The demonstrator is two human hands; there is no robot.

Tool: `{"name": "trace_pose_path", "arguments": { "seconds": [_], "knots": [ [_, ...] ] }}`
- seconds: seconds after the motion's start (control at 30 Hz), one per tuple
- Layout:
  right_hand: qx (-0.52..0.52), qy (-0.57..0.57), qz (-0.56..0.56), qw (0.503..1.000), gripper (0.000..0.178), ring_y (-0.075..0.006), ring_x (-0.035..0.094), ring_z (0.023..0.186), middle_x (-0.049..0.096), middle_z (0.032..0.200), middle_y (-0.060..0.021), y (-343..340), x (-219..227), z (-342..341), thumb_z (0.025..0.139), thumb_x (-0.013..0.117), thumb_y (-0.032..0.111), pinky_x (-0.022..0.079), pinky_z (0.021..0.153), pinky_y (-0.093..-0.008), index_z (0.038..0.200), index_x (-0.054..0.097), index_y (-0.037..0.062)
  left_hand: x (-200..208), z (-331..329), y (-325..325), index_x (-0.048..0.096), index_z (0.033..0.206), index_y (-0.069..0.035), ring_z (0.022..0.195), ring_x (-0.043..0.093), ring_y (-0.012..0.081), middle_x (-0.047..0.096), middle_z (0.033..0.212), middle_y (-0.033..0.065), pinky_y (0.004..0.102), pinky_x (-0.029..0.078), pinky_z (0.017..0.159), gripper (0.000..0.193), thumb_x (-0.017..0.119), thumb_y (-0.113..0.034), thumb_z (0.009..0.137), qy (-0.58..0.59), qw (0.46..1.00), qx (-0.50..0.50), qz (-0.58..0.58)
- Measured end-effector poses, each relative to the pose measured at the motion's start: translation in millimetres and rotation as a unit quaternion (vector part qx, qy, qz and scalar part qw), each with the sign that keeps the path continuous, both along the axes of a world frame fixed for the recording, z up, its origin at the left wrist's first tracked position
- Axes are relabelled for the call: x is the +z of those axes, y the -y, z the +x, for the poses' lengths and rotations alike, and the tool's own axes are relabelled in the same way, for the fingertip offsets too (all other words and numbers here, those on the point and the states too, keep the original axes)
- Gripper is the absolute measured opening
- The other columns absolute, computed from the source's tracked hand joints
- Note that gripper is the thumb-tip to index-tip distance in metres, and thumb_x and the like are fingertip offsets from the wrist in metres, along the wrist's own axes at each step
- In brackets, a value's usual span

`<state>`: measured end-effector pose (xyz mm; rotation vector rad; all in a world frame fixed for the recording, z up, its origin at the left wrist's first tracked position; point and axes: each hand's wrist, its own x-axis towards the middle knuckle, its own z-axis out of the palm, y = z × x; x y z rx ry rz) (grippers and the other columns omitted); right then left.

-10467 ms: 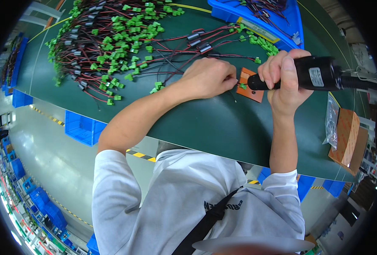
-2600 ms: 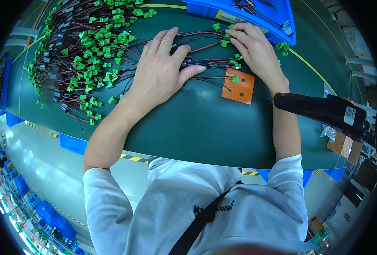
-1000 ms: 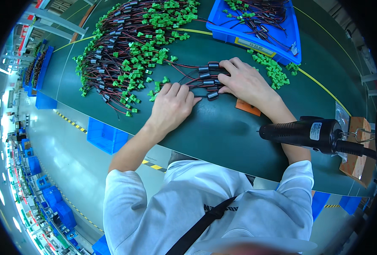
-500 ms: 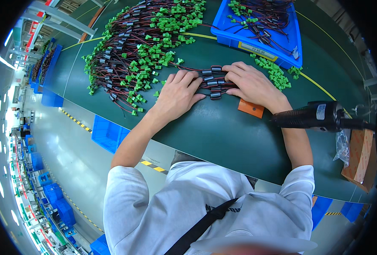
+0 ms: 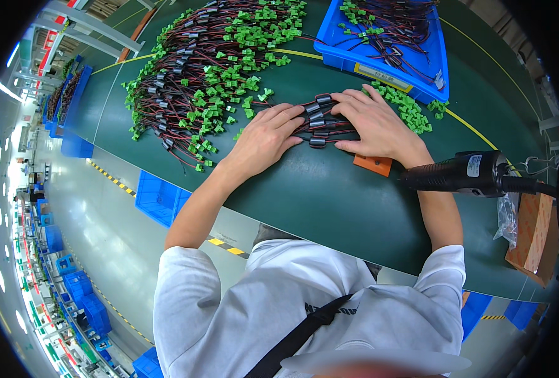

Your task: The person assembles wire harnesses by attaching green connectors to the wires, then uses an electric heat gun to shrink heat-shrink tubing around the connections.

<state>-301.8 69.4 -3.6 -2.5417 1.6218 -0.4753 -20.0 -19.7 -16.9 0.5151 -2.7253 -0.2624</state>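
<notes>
A row of short black cylinders (image 5: 318, 120) on red and black wires lies on the green tabletop between my hands. My left hand (image 5: 268, 135) bends over the wires at the left end, its thumb at the near side and its fingers closed round the bundle. My right hand (image 5: 380, 126) rests at the right end with fingers spread, fingertips touching the far cylinders and thumb lower down near the wires. Green connectors (image 5: 252, 107) stick out beyond my left hand. What lies under both palms is hidden. An orange block (image 5: 372, 165) sits just below my right hand.
A large heap of similar wired leads (image 5: 197, 75) with green connectors covers the far left. At the far right stands a blue bin (image 5: 367, 66) holding more, beside loose green connectors (image 5: 412, 110). A black cylindrical tool (image 5: 456, 173) juts over my right forearm near a cardboard box (image 5: 534, 239).
My right hand has spread its fingers and shifted slightly right, thumb lower. The cylinders between my hands have fanned and tilted a little. My left hand stays almost in place.
</notes>
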Motion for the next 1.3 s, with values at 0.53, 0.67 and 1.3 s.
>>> {"name": "trace_pose_path", "arguments": {
  "seconds": [0.53, 0.67, 1.3],
  "knots": [
    [-0.048, -0.004, 0.009, 0.999, 0.089, -0.0322, 0.050, 0.138, 0.057, 0.153, -0.0121, 8, -5, 2, 0.087, 0.075, 0.064, 0.031, 0.123, -0.0563, 0.149, 0.054, 0.0038, 2, -2, 6, 0.070, 0.130, -0.001, 0.137, 0.056, 0.0305, 0.064, 0.144, 0.0095, 0.0444, 0.046, 0.114, 0.042, 0.077, -0.017, 0.091, 0.008, 1.000, -0.025, 0.000],
    [-0.035, -0.020, 0.071, 0.997, 0.092, -0.0337, 0.048, 0.142, 0.055, 0.155, -0.0122, 9, 1, 5, 0.087, 0.073, 0.064, 0.029, 0.125, -0.0575, 0.153, 0.049, 0.0054, 0, -3, 7, 0.070, 0.130, -0.002, 0.137, 0.056, 0.0304, 0.064, 0.143, 0.0090, 0.0446, 0.045, 0.114, 0.042, 0.077, -0.017, 0.092, 0.011, 1.000, -0.027, 0.007],
    [0.033, 0.022, 0.090, 0.995, 0.037, -0.0336, 0.055, 0.124, 0.056, 0.133, -0.0131, 5, 5, -4, 0.085, 0.086, 0.023, 0.053, 0.101, -0.0444, 0.105, 0.061, 0.0043, 40, -24, 18, 0.061, 0.123, -0.011, 0.127, 0.060, 0.0346, 0.060, 0.138, 0.0186, 0.0470, 0.049, 0.102, 0.050, 0.081, -0.021, 0.079, 0.228, 0.960, 0.110, 0.117]
  ]
}}
